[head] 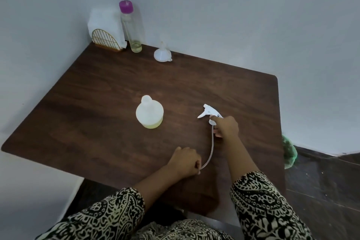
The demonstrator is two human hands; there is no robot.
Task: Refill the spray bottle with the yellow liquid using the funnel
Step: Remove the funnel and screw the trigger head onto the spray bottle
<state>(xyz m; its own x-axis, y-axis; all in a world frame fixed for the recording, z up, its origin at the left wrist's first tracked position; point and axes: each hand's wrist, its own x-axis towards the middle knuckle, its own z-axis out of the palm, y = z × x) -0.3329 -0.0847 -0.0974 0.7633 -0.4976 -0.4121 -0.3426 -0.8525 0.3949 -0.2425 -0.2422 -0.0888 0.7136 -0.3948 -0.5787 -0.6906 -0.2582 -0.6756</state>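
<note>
Dark wood table (pixel 109 91) carries the open spray bottle (pixel 149 113) mid-surface, a little yellow liquid inside. The right hand (pixel 226 125) grips the removed trigger head (pixel 209 113); the left hand (pixel 185 160) pinches its tube's end. Next, likely, comes fetching the funnel (pixel 162 53) by the wall.

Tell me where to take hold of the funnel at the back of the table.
Grip the funnel by its narrow spout, coming straight down from above. It sits wide mouth down with the spout pointing up, free on all sides; the tall bottle stands apart, to its left.
</note>
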